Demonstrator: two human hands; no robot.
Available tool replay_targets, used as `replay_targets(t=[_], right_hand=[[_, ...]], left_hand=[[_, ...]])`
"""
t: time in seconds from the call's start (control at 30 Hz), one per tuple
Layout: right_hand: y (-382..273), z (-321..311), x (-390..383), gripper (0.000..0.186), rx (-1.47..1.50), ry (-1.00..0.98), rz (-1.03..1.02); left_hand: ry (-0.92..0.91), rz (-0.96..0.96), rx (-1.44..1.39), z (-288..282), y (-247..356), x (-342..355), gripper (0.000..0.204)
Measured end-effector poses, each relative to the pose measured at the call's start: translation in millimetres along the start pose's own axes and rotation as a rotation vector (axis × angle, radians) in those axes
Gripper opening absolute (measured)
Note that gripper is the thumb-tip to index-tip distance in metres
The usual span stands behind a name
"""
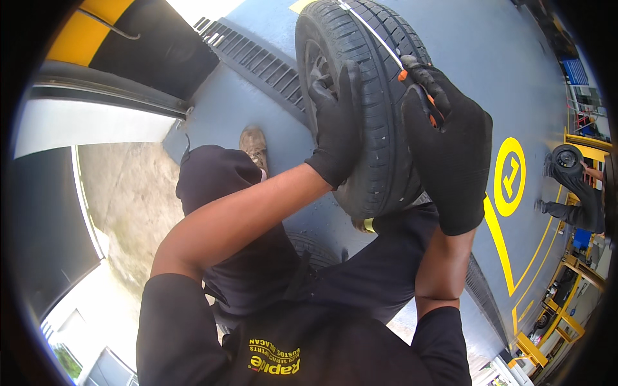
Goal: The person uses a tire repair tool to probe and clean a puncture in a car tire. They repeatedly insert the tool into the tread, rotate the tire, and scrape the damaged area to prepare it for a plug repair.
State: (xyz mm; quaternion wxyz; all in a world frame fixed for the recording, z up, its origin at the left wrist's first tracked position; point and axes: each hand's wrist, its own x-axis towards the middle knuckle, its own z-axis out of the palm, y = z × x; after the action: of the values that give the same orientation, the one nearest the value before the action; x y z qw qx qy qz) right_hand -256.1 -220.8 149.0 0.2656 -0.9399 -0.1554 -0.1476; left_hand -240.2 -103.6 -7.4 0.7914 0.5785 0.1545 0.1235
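Note:
A black tire on a spoked wheel stands upright between my legs. My left hand, in a black glove, grips its left side, thumb toward the spokes and fingers along the sidewall. In my gloved right hand is an orange-handled tool, whose long thin metal shaft reaches up along the top of the tread. The hand rests at the tire's right side, its fingers wrapped round the handle and partly hiding it.
Another tire lies under my legs. A metal drain grate crosses the grey floor behind the wheel, and a doorway edge is at left. Yellow markings are at right. Beyond, a co-worker holds a wheel near yellow equipment.

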Motion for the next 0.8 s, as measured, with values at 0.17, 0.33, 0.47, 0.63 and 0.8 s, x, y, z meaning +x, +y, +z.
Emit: replay_targets(t=[0.17, 0.33, 0.47, 0.63, 0.8], right_hand=[[2.2, 7.7, -4.2, 0.033, 0.012, 0.020, -0.081], [-1.4, 27.3, 14.8, 0.031, -0.070, -0.008, -0.001], [-15.6, 10.7, 10.7, 0.031, -0.084, 0.023, -0.023], [-4.7, 23.3, 33.8, 0.033, -0.161, 0.043, -0.060], [0.1, 24.6, 49.0, 0.036, -0.196, 0.074, -0.117]], left_hand=[[0.099, -0.147, -0.050, -3.0, -6.3, 12.3, 0.090], [0.072, -0.157, -0.042, -0.4, 9.8, 1.0, 0.086], [0.090, -0.181, -0.014, 2.2, 22.0, -6.4, 0.067], [0.096, -0.123, -0.059, 14.3, 24.9, -19.1, 0.061], [0.045, -0.110, -0.011, 11.6, 20.0, -18.5, 0.087]])
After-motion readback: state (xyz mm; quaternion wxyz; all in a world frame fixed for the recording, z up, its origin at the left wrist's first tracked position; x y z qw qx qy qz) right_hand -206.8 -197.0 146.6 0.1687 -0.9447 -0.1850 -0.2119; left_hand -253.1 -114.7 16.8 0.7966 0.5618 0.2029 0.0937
